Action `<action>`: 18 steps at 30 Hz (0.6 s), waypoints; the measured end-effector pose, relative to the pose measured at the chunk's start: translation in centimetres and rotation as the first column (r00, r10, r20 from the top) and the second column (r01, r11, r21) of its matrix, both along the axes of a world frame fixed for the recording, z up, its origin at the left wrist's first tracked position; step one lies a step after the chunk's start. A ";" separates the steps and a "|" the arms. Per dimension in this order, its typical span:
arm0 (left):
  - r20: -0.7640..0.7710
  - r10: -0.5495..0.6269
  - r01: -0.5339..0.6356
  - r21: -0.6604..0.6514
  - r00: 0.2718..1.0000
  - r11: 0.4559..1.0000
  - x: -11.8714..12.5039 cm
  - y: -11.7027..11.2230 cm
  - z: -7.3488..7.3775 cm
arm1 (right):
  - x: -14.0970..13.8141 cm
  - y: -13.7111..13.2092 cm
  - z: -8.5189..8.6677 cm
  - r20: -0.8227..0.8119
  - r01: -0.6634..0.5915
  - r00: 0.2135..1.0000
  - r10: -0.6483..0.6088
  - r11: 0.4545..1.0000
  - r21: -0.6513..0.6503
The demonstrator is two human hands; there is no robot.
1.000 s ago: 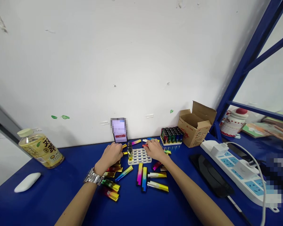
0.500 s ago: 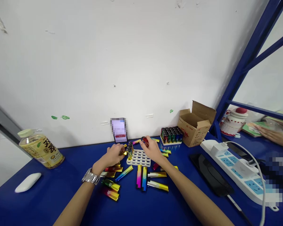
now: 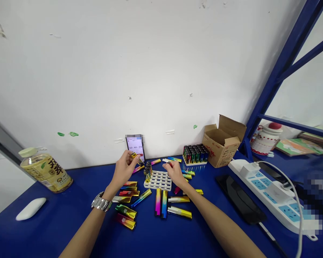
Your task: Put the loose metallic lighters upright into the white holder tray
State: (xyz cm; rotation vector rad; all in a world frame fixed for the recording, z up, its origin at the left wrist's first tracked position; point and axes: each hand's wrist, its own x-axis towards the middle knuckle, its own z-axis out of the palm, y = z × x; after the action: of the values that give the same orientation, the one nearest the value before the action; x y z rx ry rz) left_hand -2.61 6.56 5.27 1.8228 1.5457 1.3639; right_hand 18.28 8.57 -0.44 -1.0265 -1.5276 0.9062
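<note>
Left hand (image 3: 124, 169) is pinching a tilted gold lighter (image 3: 135, 156) | tray (image 3: 161, 182) is lying just right of it, lower | right hand (image 3: 175, 172) is clamping a red lighter (image 3: 168, 164).

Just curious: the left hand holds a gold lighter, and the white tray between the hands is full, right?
No. Head view: the left hand holds a gold lighter, but the white tray is mostly empty, lighters only along its left edge.

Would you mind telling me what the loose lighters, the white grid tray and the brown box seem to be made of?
Lighters: likely metal-coated shells, mirror-glossy rainbow sheen. Grid tray: seemingly matte white moulded plastic. Box: plain brown corrugated cardboard, open flaps.
</note>
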 end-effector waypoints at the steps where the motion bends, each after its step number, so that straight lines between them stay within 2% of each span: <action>1: 0.078 0.016 -0.018 0.014 0.997 1.000 0.1 0.0 0.1 | 0.1 0.0 -0.1 -0.016 -0.006 1.000 0.006 1.000 0.012; 4: 0.356 0.015 -0.026 0.026 0.934 0.999 0.3 -0.1 0.7 | 0.1 0.0 -0.1 -0.098 -0.028 0.995 0.029 1.000 0.008; 8: 0.718 -0.026 0.111 -0.072 0.695 0.991 0.5 -0.4 1.5 | -0.1 -0.2 0.1 -0.180 -0.098 0.979 0.092 0.995 -0.025; 11: 0.839 0.024 0.203 -0.159 0.544 0.966 0.5 -0.5 1.9 | -0.2 -0.3 0.2 -0.179 -0.084 0.981 0.081 0.996 -0.006; 14: 0.857 0.061 0.240 -0.211 0.512 0.947 0.7 -0.5 2.0 | -0.2 -0.3 0.2 -0.139 -0.065 0.988 0.062 0.998 -0.013; 18: 0.821 -0.022 0.282 -0.170 0.570 0.944 1.2 -0.8 2.1 | -0.2 -0.3 0.1 -0.028 -0.044 0.999 0.044 0.999 -0.009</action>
State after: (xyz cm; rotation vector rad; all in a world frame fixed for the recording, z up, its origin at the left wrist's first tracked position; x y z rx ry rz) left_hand -1.39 5.80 7.33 0.8671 0.9598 1.4783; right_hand 18.05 8.28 -0.33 -0.9864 -1.5289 0.9559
